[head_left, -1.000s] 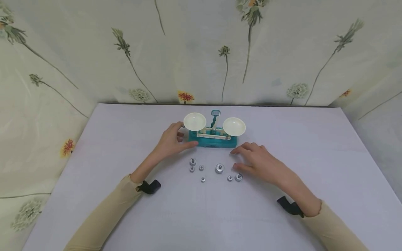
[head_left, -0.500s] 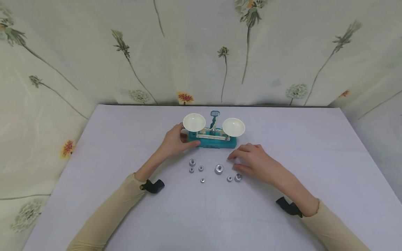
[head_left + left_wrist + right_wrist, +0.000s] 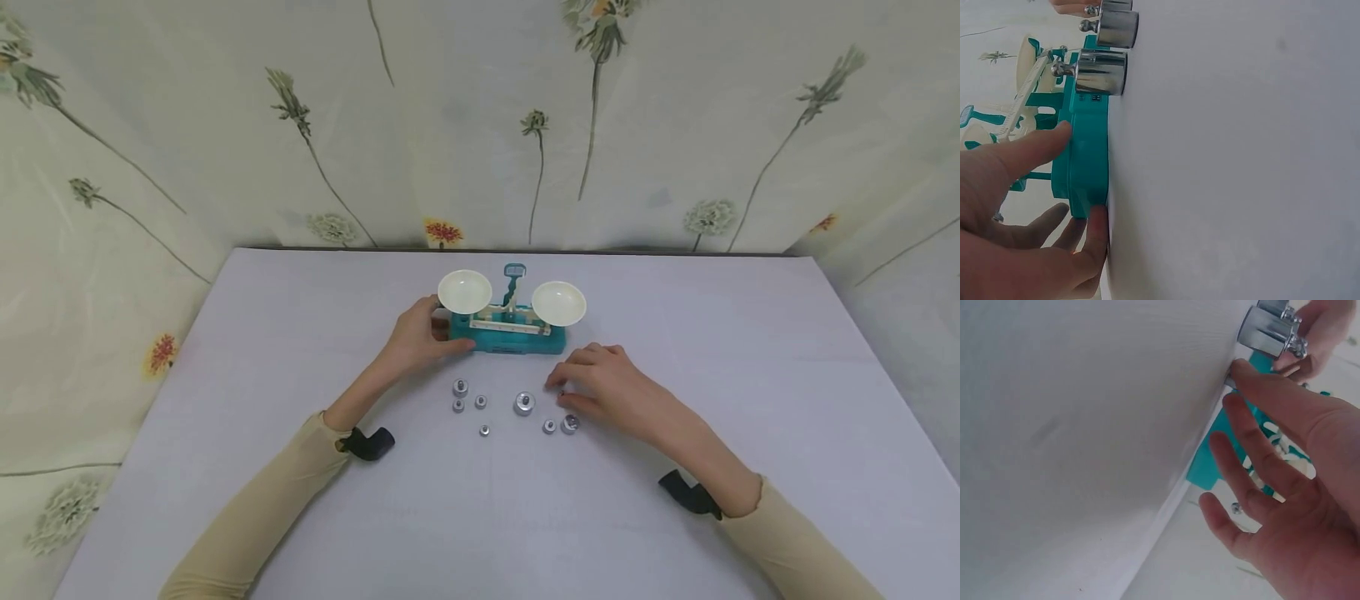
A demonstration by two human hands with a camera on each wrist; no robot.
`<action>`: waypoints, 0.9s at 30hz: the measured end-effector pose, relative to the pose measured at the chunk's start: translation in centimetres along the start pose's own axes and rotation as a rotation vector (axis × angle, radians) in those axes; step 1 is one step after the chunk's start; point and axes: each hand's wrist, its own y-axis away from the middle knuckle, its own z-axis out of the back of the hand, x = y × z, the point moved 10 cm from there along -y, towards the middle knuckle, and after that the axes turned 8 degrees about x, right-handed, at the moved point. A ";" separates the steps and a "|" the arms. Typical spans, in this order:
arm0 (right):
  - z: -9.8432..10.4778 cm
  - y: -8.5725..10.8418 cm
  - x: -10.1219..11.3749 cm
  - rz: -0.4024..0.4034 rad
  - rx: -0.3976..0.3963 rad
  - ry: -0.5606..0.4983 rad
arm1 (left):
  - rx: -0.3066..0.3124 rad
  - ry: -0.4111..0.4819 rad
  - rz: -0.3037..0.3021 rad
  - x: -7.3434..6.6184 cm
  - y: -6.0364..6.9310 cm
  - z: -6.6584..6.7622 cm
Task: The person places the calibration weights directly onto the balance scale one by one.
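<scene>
A teal balance scale (image 3: 510, 340) with two cream pans stands near the table's back edge. My left hand (image 3: 414, 335) grips the left end of its base; in the left wrist view the thumb lies over the base and the fingers meet its end. My right hand (image 3: 611, 390) is low over the table, front right of the scale. Its thumb and forefinger pinch a small metal weight (image 3: 1230, 380), mostly hidden by the fingertips; the other fingers are spread. Nearest to this hand lie a large weight (image 3: 524, 404) and a medium weight (image 3: 570, 424).
Several more silver weights stand in front of the scale, among them a knobbed weight (image 3: 461, 387) at the left and a tiny weight (image 3: 484, 431) nearest me. A flower-printed curtain (image 3: 630, 150) hangs behind the white table (image 3: 480, 517).
My left hand has moved right and closed in on the scale's base. The right hand's thumb and forefinger have drawn closer together around the small weight. The scale keeps its place.
</scene>
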 end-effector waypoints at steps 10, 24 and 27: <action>-0.1 -0.1 0.3 0.028 0.000 0.027 | 0.015 0.010 0.028 0.5 -0.4 -0.1; 0.7 0.2 0.9 0.043 -0.007 0.038 | 0.028 0.067 0.066 0.9 -0.3 -0.2; 1.3 0.4 1.2 0.043 -0.035 0.051 | 0.029 0.072 0.071 1.0 -0.3 -0.2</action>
